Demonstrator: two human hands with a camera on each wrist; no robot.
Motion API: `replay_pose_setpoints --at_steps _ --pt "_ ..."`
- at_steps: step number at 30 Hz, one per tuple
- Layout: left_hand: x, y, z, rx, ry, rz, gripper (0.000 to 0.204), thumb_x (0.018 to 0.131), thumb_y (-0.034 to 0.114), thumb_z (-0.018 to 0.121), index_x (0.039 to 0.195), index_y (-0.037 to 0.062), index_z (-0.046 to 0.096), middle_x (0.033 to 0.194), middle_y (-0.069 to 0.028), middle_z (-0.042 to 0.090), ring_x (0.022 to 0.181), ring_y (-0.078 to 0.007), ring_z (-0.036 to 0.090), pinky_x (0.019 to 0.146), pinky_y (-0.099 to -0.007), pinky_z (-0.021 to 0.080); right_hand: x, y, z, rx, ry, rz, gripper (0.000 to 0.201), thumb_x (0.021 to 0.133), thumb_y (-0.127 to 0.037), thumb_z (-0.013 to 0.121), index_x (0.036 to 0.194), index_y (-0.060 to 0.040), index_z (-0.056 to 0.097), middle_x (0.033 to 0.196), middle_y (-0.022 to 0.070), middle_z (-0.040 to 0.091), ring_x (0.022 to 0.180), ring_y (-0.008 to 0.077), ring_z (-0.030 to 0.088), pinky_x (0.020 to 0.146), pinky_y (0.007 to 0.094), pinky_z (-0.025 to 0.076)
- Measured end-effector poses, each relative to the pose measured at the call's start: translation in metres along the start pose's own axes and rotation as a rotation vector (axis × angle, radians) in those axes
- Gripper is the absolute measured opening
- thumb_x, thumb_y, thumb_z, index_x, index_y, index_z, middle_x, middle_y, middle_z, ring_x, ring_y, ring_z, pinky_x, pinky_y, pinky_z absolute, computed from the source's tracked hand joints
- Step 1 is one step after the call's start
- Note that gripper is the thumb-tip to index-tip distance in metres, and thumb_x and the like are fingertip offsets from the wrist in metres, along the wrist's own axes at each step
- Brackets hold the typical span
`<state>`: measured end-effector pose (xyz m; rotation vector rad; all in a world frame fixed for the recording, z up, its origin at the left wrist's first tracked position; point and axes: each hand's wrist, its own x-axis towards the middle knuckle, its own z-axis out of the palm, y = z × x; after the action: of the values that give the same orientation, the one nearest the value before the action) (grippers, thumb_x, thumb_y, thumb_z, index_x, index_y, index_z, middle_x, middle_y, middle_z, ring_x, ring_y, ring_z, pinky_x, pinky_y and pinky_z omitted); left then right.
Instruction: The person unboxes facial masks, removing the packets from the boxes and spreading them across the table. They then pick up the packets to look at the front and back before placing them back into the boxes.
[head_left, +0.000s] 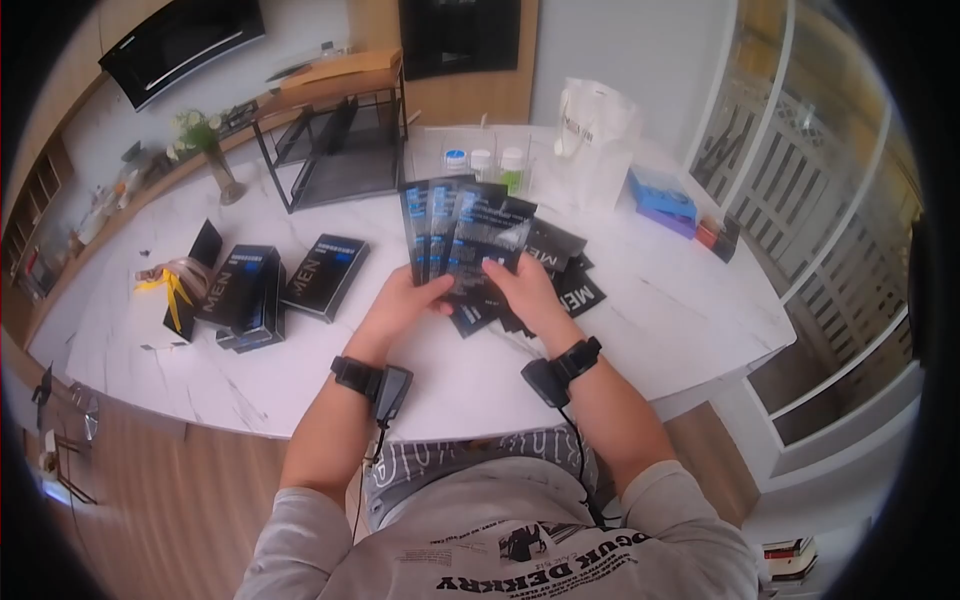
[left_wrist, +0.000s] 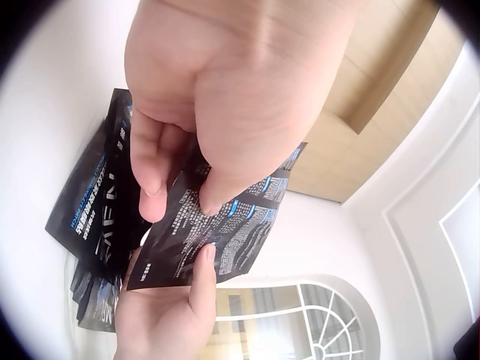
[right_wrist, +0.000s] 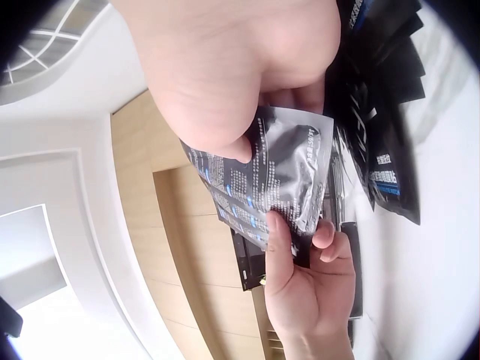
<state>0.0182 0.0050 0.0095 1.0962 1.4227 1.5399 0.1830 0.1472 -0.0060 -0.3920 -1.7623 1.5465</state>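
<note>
Both hands hold a fan of black sachets [head_left: 440, 225] with blue and white print above the table. The left hand [head_left: 405, 305] pinches the fan's lower left side, thumb on top; the right hand [head_left: 530, 295] grips the right side, its thumb also on the printed face. In the left wrist view the held sachets [left_wrist: 232, 225] lie between the two thumbs. The right wrist view shows the silvery, creased end of a held sachet [right_wrist: 296, 165]. More black sachets [head_left: 575, 290] marked MEN lie spread on the table beneath and beside the right hand.
Black MEN boxes [head_left: 240, 295] [head_left: 325, 275] stand at the left, near a yellow ribbon [head_left: 175, 295]. Behind are a black rack [head_left: 345, 165], capped bottles [head_left: 512, 170], a vase [head_left: 225, 180] and a white bag [head_left: 595, 145]. Blue and purple boxes [head_left: 662, 200] lie at the right.
</note>
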Motion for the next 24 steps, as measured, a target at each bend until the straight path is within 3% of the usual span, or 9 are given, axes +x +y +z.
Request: replay_pose_setpoints --at_steps 7,13,24 --pt "-0.007 0.003 0.002 -0.116 -0.04 -0.009 0.023 0.099 0.015 0.059 0.112 -0.0031 0.061 0.094 -0.0113 0.071 0.07 -0.0192 0.069 0.066 -0.0284 0.056 -0.005 -0.018 0.0 0.006 -0.072 0.016 0.029 0.096 -0.016 0.064 0.115 0.0052 0.06 0.106 0.0078 0.068 0.093 0.0115 0.062 0.084 0.0284 0.051" --pt "-0.01 0.004 0.003 -0.06 -0.042 0.007 0.023 0.099 0.017 0.059 0.11 -0.0022 0.063 0.093 -0.0114 0.071 0.071 -0.019 0.069 0.066 -0.028 0.056 -0.01 -0.014 0.001 0.156 -0.006 0.022 0.027 0.097 -0.017 0.064 0.112 0.0049 0.062 0.104 0.007 0.069 0.092 0.0116 0.063 0.084 0.0268 0.051" --pt "-0.013 0.005 0.007 -0.002 -0.086 0.002 0.021 0.098 0.015 0.06 0.109 -0.0026 0.064 0.094 -0.0111 0.071 0.077 -0.0189 0.071 0.07 -0.0276 0.055 -0.016 -0.015 -0.004 0.094 -0.016 0.009 0.029 0.097 -0.018 0.063 0.114 0.0053 0.062 0.106 0.0072 0.069 0.092 0.0104 0.062 0.082 0.0267 0.052"
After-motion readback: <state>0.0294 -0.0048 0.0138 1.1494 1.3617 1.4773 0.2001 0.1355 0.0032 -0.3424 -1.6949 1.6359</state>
